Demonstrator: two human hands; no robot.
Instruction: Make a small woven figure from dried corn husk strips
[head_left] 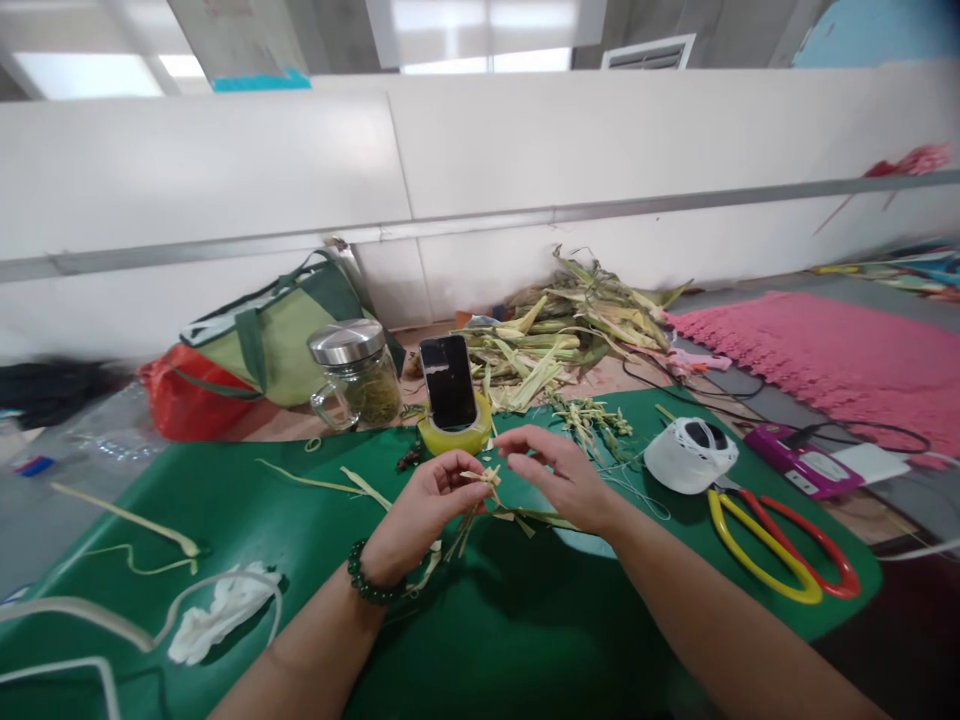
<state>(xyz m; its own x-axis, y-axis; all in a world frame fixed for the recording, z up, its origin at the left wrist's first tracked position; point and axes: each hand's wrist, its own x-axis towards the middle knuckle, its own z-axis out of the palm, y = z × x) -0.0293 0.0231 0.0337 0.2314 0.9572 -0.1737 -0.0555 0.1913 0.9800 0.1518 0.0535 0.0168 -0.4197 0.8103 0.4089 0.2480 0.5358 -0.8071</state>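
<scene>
My left hand (420, 515), with a dark bead bracelet (369, 580) at the wrist, is closed on a small woven piece of pale leaf strips (487, 478) above the green mat (315, 560). Loose strip ends hang down from the piece toward the mat. My right hand (559, 470) is just right of the piece, its thumb and forefinger pinched near a strip end; whether they grip it I cannot make out.
A phone (448, 382) leans in a yellow tape roll (456, 437), with a glass jar (354, 372) to its left. A leaf pile (570, 330) lies behind. Scissors with yellow and red handles (780, 550), a white cap (690, 455), a pink mat (832, 350) and a green bag (277, 330) surround the mat.
</scene>
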